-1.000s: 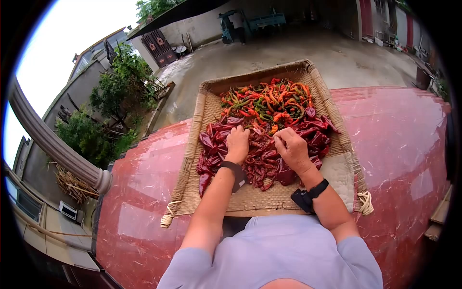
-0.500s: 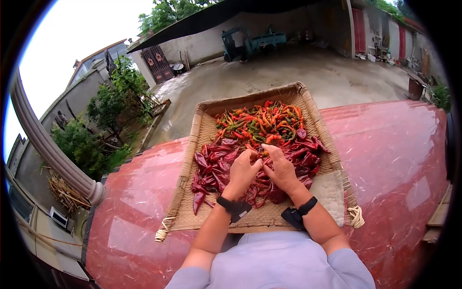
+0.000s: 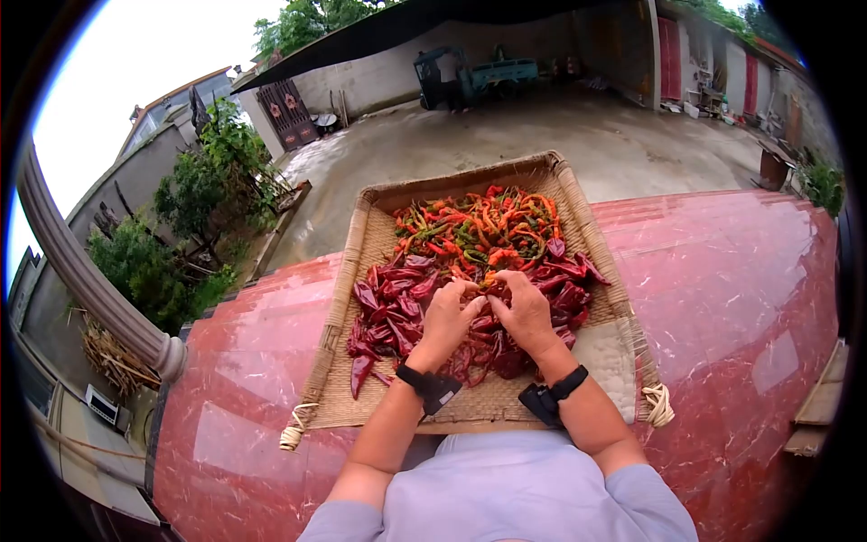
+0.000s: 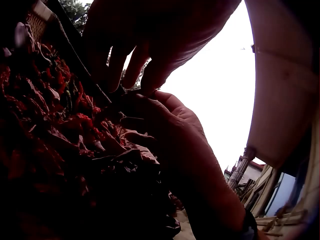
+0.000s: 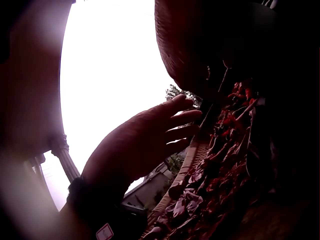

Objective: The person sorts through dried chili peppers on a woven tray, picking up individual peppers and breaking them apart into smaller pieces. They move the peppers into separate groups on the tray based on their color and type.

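In the head view my left hand (image 3: 447, 318) and right hand (image 3: 526, 312) meet low over dark red dried chili peppers (image 3: 388, 307). Thumbs and index fingertips come together, pinching a small dried chili pepper mostly hidden by the fingers. The left wrist view shows the right hand (image 4: 185, 145) with its thumb and index finger brought up against the left hand's fingertips (image 4: 152, 82). Seen from the right wrist, the left hand (image 5: 140, 137) reaches in from the side. Orange, red and green chili peppers (image 3: 479, 226) lie beyond, in the same woven basket tray (image 3: 336, 348).
Polished red stone (image 3: 713, 298) surrounds the tray, with steps down to a concrete yard (image 3: 596, 135). A stone column (image 3: 95, 262) and bushes (image 3: 144, 271) stand at the left. Far back is a blue three-wheeled cart (image 3: 497, 74). A pale patch (image 3: 605, 366) covers the tray's near right corner.
From apart over the peppers, my hands have come together, fingertips meeting. They stay joined over the last half second. The head view has tilted up, then shifted slightly.
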Demonstrator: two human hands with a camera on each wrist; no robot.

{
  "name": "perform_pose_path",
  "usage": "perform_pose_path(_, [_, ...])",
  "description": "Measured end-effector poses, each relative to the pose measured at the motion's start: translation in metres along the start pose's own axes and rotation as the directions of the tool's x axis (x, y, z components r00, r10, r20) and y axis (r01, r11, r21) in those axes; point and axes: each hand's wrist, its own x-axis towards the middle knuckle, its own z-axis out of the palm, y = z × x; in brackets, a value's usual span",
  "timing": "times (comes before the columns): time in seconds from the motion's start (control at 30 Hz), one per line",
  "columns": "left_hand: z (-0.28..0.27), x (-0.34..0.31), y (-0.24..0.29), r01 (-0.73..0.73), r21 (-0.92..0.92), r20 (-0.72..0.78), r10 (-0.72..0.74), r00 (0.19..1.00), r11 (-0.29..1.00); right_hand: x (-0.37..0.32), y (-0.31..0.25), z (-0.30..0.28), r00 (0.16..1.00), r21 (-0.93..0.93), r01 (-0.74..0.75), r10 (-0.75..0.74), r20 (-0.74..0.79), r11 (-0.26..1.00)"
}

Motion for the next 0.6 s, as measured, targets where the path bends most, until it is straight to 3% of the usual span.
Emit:
perform_pose_path(0.03, [-0.007, 0.000, -0.004, -0.008, 0.080, -0.014, 0.009, 1.000, 0.997, 0.001, 0.003, 0.000, 0.998, 0.004, -0.046, 0.046, -0.050, 0.999])
perform_pose_path(0.1, [-0.024, 0.002, -0.011, 0.169, 0.120, -0.027, -0.167, 0.986, 0.978, 0.004, 0.012, -0.001, 0.985, -0.032, -0.103, 0.098, -0.142, 0.994])
perform_pose_path(0.17, [-0.035, 0.004, -0.031, 0.212, 0.256, -0.166, -0.173, 0.971, 0.943, 0.007, 0.015, -0.005, 0.964, -0.172, -0.138, 0.092, -0.250, 0.975])
perform_pose_path(0.3, [-0.054, 0.008, -0.064, 0.337, 0.456, -0.205, -0.271, 0.940, 0.824, 0.007, 0.011, -0.004, 0.933, -0.239, -0.096, 0.004, -0.359, 0.966])
perform_pose_path(0.43, [-0.060, 0.013, -0.079, 0.351, 0.589, -0.118, -0.352, 0.928, 0.728, 0.005, 0.008, -0.001, 0.955, -0.164, -0.048, -0.003, -0.295, 0.985])
perform_pose_path(0.6, [-0.052, 0.015, -0.081, 0.270, 0.641, -0.054, -0.309, 0.950, 0.718, 0.003, 0.005, 0.002, 0.970, -0.095, -0.037, 0.013, -0.242, 0.995])
